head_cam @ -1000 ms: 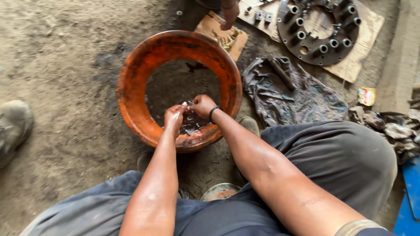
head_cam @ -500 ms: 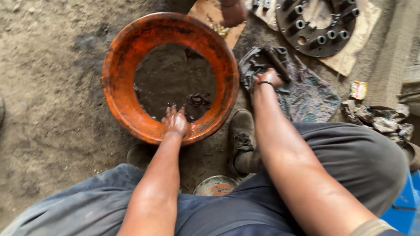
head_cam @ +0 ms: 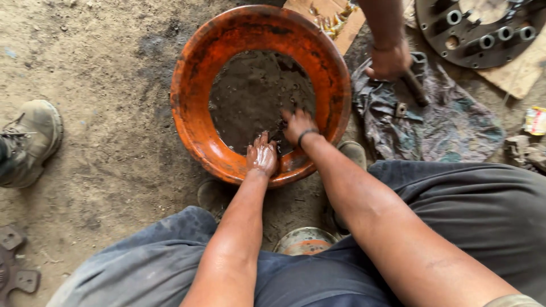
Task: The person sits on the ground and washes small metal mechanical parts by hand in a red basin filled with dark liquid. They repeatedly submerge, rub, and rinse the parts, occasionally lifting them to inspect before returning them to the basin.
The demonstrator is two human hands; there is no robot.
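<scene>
- The orange basin (head_cam: 193,108) sits on the dirt floor (head_cam: 102,68) between the person's knees, holding dark, murky liquid (head_cam: 250,96) with small bits in it.
- The left hand (head_cam: 262,154) rests wet and shiny at the basin's near inner wall, fingers (head_cam: 257,142) stretched flat and spread, gripping nothing.
- The right hand (head_cam: 298,124), a dark band at its wrist, dips into the liquid just beside the left; its fingers curl downward, and whether they hold anything under the surface cannot be told.
- Another person's hand (head_cam: 390,61) reaches in from the top and grips a dark rod-like tool (head_cam: 416,88) over a dirty rag (head_cam: 449,122) right of the basin.
- A round metal plate (head_cam: 483,28) with studs lies on cardboard (head_cam: 512,71) at the upper right.
- A worn boot (head_cam: 31,142) stands at the left edge, well apart from the basin.
</scene>
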